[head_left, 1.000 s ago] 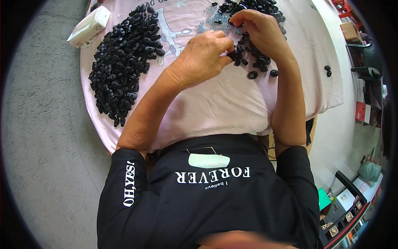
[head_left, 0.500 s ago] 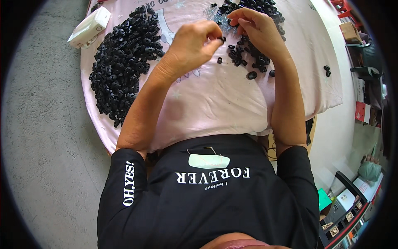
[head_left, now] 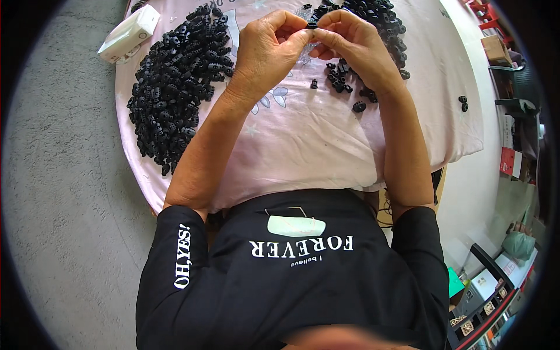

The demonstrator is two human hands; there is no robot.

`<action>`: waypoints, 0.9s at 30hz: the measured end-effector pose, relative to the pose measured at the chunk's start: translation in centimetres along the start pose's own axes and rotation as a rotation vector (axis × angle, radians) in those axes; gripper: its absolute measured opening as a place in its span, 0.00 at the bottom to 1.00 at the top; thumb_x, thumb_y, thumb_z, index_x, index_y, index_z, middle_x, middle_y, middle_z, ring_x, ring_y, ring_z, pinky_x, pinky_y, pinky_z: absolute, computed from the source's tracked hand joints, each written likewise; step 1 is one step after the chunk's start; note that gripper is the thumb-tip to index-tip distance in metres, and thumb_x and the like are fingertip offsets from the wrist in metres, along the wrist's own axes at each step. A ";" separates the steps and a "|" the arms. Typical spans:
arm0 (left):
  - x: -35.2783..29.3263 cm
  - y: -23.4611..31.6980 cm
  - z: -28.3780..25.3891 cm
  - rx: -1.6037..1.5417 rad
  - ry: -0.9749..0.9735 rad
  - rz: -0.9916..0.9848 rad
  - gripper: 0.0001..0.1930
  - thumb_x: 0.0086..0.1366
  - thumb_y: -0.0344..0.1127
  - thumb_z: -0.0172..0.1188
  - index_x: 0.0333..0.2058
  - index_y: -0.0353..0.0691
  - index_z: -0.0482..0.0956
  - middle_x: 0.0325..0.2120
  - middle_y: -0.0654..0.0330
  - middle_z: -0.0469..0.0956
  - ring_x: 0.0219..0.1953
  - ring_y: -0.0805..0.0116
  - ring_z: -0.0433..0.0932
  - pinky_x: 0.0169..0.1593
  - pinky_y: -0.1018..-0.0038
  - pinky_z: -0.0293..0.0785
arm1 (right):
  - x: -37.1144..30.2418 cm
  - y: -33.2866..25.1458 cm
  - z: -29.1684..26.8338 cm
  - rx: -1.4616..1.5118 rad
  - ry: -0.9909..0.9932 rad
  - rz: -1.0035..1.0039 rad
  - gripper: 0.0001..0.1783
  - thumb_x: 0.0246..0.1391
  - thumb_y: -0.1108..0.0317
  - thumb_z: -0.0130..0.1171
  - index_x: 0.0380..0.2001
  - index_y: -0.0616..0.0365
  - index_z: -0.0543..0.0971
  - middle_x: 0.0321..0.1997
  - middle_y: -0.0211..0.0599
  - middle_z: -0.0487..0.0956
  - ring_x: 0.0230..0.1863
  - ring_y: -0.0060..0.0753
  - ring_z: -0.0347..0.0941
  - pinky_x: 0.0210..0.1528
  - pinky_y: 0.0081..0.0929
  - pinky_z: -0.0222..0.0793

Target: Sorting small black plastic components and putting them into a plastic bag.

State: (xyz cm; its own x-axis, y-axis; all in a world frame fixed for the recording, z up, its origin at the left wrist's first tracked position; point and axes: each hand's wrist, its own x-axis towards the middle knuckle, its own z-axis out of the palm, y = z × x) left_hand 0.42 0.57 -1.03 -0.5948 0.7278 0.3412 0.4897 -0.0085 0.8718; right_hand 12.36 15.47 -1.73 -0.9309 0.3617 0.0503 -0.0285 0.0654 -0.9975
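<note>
At the far middle of the table, my left hand (head_left: 271,51) pinches a small black plastic cord lock (head_left: 312,25) between thumb and forefinger. My right hand (head_left: 360,53) meets it from the other side, thumb and fingertips closed on the same little part. Whether a smaller bit sits between the fingertips is hidden. Under and behind the hands lie small silvery, clear-looking pieces (head_left: 304,56), partly covered. Close to my right wrist is a cluster of black parts (head_left: 337,77), with a single black piece (head_left: 314,84) and a rounded one (head_left: 359,107) nearer me.
A large heap of black cord locks (head_left: 175,87) covers the table's left side. Another pile of black parts (head_left: 385,17) lies at the far right. Two black pieces (head_left: 464,103) sit by the right edge of the pink cloth (head_left: 303,157). A white packet (head_left: 129,34) stands far left.
My hands have come together; before, they were apart, the left with a black piece and the right over the silvery pieces. Now both sets of fingertips meet at the piece.
</note>
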 end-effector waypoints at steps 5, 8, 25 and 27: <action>0.2 -0.1 -0.5 -0.013 -0.061 0.038 0.06 0.63 0.30 0.65 0.36 0.33 0.84 0.28 0.58 0.85 0.30 0.76 0.82 0.35 0.78 0.79 | 0.2 0.5 -0.4 0.108 0.025 -0.027 0.11 0.67 0.67 0.57 0.46 0.63 0.78 0.41 0.37 0.83 0.39 0.24 0.82 0.42 0.18 0.79; 0.6 -0.7 -2.1 0.215 -0.195 -0.023 0.06 0.66 0.31 0.64 0.38 0.34 0.83 0.26 0.65 0.81 0.29 0.82 0.76 0.33 0.81 0.73 | 0.3 0.4 -0.6 0.169 0.085 0.003 0.10 0.66 0.68 0.57 0.46 0.62 0.78 0.42 0.37 0.83 0.40 0.24 0.82 0.43 0.18 0.79; -0.7 -1.3 -2.1 0.647 -0.405 0.068 0.06 0.61 0.30 0.60 0.34 0.33 0.80 0.29 0.49 0.81 0.32 0.52 0.81 0.41 0.64 0.76 | 0.7 1.7 -1.0 0.095 0.062 0.036 0.14 0.67 0.67 0.56 0.52 0.60 0.80 0.39 0.33 0.83 0.38 0.19 0.81 0.42 0.15 0.79; -0.3 -0.9 -2.4 0.625 -0.373 0.075 0.06 0.61 0.30 0.60 0.35 0.33 0.79 0.29 0.49 0.80 0.32 0.53 0.81 0.41 0.64 0.76 | 0.7 1.7 -1.0 0.101 0.054 0.046 0.14 0.68 0.67 0.55 0.52 0.60 0.80 0.39 0.33 0.83 0.38 0.18 0.81 0.42 0.15 0.79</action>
State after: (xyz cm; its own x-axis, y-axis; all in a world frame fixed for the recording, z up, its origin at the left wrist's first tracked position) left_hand -1.37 -1.32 -1.09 -0.3432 0.9269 0.1521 0.8594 0.2445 0.4491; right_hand 12.02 16.73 -3.35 -0.9113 0.4118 0.0043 -0.0253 -0.0456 -0.9986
